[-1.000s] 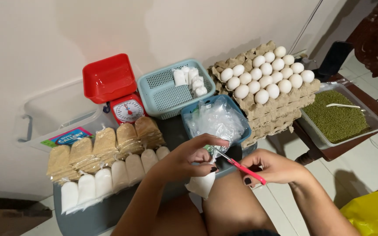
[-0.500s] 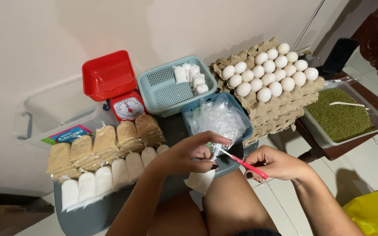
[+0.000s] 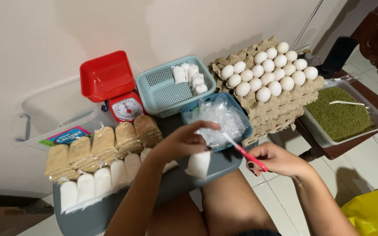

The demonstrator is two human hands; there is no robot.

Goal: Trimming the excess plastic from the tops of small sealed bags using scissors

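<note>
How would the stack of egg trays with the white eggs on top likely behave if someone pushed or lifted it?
The stack of egg trays is moulded pulp, so it would probably flex if lifted by one edge. The white eggs sit loose in open cups and look fragile; a hard push might jolt them. Its corner seems to overhang its support, so it may tip.

We note the yellow bag (image 3: 375, 212) cut off at the lower right corner; the left hand (image 3: 182, 142) hides the white packet's (image 3: 197, 164) top
</note>
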